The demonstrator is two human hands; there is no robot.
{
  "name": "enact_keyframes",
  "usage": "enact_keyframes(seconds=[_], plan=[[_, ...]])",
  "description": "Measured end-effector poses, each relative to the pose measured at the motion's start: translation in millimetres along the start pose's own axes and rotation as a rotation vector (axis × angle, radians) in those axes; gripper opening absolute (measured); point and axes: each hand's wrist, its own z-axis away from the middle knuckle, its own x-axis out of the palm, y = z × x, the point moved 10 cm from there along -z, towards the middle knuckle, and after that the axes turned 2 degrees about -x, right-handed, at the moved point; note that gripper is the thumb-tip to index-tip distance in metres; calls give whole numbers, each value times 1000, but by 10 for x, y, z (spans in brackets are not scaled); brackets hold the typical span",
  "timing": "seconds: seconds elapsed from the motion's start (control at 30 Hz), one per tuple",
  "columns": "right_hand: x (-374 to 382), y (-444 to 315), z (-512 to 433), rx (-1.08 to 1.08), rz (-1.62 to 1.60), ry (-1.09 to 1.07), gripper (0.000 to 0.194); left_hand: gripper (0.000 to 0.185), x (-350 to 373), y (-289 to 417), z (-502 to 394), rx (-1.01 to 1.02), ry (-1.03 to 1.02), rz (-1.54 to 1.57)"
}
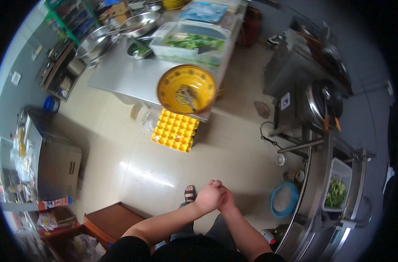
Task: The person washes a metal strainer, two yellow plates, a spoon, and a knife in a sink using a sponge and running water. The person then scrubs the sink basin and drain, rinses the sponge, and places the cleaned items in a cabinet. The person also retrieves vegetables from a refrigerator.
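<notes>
My left hand (209, 196) and my right hand (228, 199) are clasped together in front of my body, above the tiled floor. Their fingers are curled against each other, and no object shows in them. Ahead, a yellow egg tray (175, 127) sits low by the end of a stainless steel table (120, 77). It has mostly bare cups, with an eggshell (156, 138) in one and a small reddish thing (178, 139) in another. On the table corner above it stands a yellow patterned bowl (203, 82) with a utensil (188, 97) inside.
A clear plastic bin (159, 49) of leafy greens and metal pans (95, 46) stand on the table. Rightward are a wok (333, 101), a blue basin (294, 208) on the floor and a basket (347, 170) of greens. A brown wooden cabinet (112, 217) is at lower left.
</notes>
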Motion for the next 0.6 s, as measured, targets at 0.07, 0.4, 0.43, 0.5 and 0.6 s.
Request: enact_keyframes(seconds=[0.07,0.4,0.43,0.5,0.6], plan=[[75,171,-284,69,49,26,14,10,-345,-279,30,16,103,67],[-84,550,-1811,383,336,95,16,20,-781,-1943,-56,-281,484,391],[-196,592,-1927,417,369,189,16,19,-782,-2031,-134,-285,519,365],[-369,675,-2059,460,382,288,16,19,-728,-2169,-249,-303,560,346],[-535,639,-2420,512,414,268,16,24,-539,-2549,-319,-306,557,554]])
